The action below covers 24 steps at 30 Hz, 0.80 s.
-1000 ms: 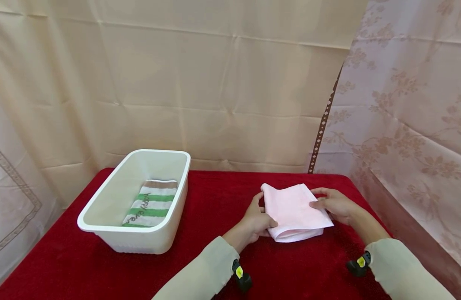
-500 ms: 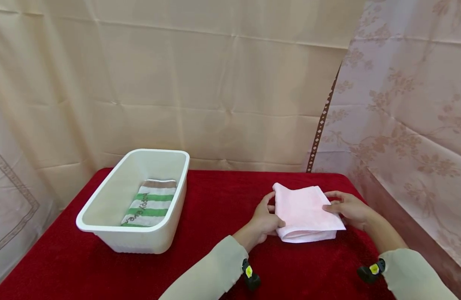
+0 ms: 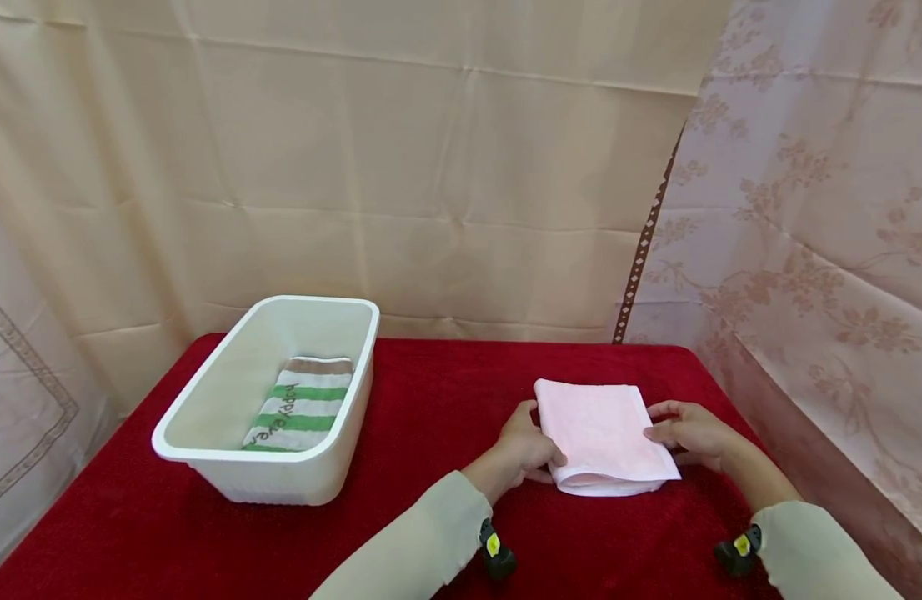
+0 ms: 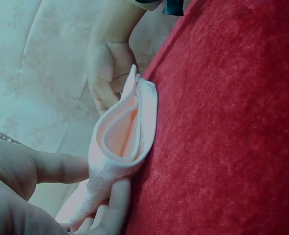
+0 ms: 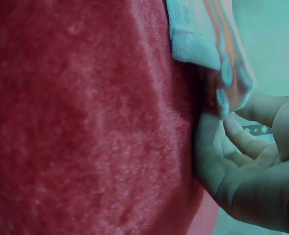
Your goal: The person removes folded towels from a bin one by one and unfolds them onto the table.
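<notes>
A folded pink towel (image 3: 599, 429) lies at the right of the red-covered table in the head view. My left hand (image 3: 523, 446) grips its left folded edge, thumb on top and fingers underneath. In the left wrist view the towel's (image 4: 120, 132) rolled layers show end-on between thumb and fingers. On the opposite side my right hand (image 3: 694, 435) pinches the loose edges, thumb above. The right wrist view has the towel's corner (image 5: 239, 83) between that hand's thumb and fingers (image 5: 210, 142). The fingertips under the towel are partly hidden.
At the left of the table stands a white plastic basin (image 3: 333, 475). Inside it lies a folded green-and-white striped towel (image 3: 299, 404) with lettering. The red cloth (image 3: 438, 417) covers the table, and curtains (image 3: 431, 167) hang behind and at both sides.
Both hands first shifted the pink towel to the right, then drew it slightly nearer and a little left. Its raised far-left corner has come down flatter. The basin has stayed put.
</notes>
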{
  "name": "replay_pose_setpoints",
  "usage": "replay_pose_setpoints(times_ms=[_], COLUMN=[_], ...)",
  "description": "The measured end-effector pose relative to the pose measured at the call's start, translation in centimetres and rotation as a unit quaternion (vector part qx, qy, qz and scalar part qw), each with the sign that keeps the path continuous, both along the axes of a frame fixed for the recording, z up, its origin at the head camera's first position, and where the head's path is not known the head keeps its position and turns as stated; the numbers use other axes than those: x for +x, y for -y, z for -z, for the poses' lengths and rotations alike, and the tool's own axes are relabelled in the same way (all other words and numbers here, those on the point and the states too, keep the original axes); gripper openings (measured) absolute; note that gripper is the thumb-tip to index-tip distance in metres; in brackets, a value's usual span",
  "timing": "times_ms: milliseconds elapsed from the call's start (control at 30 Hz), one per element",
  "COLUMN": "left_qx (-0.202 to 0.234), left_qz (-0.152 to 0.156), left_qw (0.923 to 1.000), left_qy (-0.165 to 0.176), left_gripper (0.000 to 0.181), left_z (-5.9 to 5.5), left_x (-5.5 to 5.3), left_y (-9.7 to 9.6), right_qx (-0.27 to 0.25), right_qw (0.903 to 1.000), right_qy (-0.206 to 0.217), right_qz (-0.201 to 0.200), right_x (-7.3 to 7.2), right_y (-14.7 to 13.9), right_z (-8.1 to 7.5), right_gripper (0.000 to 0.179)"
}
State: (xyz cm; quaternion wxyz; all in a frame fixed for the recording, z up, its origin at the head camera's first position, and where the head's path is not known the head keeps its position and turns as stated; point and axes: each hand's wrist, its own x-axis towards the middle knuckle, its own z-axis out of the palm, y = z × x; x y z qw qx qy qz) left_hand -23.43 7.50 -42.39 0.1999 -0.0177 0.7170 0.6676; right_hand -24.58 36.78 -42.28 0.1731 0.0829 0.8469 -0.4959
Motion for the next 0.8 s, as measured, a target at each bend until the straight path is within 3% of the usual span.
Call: replay_pose_setpoints(times_ms=[267,467,667,800], left_qx=[-0.018,-0.024,0.021,0.035], left_qz=[0.020,0.025,0.034,0.035], left_qw=[0.9995,0.9993,0.9991,0.9987], left_qy=[-0.014,-0.013,-0.018,-0.008], left_gripper=[0.103,0.102,0.104,0.104], left_z=[-0.1,-0.1,-0.2,-0.2], left_x=[0.3,0.4,0.7,0.6], left_y=[0.2,0.3,0.0,0.1], right_qx=[0.048,0.028,0.026,0.036], right_qw=[0.9982,0.9995,0.9994,0.9985], right_qy=[-0.035,-0.011,0.019,0.040], right_qz=[0.003,0.004,0.011,-0.006], right_x=[-0.2,-0.2,-0.1,0.0], right_y=[0.3,0.1,0.2,0.7], right_z=[-0.6,-0.4,-0.6,-1.2], right_gripper=[0.052,0.048,0.047,0.047])
